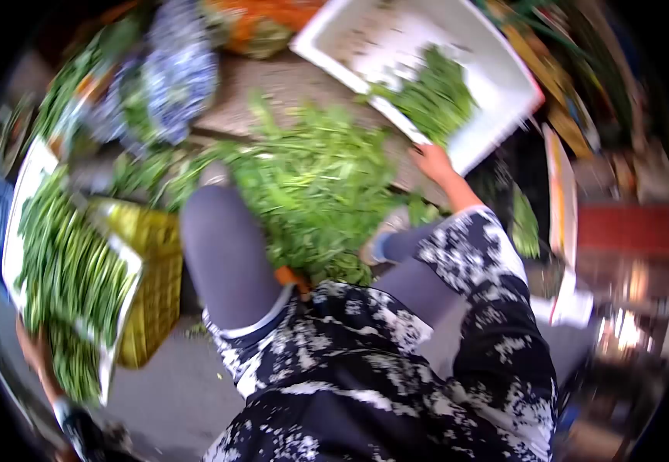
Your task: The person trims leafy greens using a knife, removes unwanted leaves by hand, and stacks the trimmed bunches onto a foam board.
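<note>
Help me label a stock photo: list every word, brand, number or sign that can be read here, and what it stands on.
No text can be read in this view.
Blue-and-white plastic bag: blurred; any print is unreadable.
Orange bag: too blurred to read.
White foam box: no lettering made out.
Yellow plastic crate: no lettering made out.

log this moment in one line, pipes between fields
right hand: gripping white foam box rim | left hand: at boxed green stalks, grip unclear | loose greens: heaped in front
</note>
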The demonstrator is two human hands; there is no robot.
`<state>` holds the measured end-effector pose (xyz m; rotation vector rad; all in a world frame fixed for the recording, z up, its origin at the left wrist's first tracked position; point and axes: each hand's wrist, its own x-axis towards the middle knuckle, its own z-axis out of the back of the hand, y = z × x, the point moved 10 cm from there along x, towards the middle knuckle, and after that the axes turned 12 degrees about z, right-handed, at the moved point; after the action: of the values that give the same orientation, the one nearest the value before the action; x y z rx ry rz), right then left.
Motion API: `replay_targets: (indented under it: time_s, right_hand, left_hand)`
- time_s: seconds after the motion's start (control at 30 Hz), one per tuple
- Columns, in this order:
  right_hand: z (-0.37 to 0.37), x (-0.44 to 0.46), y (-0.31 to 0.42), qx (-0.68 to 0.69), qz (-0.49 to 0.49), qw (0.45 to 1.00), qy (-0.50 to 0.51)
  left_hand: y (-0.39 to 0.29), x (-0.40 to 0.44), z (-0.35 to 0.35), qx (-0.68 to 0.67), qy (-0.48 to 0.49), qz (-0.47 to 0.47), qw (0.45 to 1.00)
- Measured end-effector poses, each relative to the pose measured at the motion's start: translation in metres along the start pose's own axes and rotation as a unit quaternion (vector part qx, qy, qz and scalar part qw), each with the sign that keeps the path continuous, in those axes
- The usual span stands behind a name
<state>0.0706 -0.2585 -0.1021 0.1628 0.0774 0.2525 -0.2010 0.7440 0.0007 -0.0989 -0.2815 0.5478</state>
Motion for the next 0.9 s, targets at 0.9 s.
replay_targets:
  time_s: [0.9]
  right_hand:
    - [0.078, 0.085, -0.293, -0.069, -0.338, 0.938, -0.023]
  left_hand:
    - [-0.851, -0.189, -0.131, -0.231, 0.3, -0.4, 0.835]
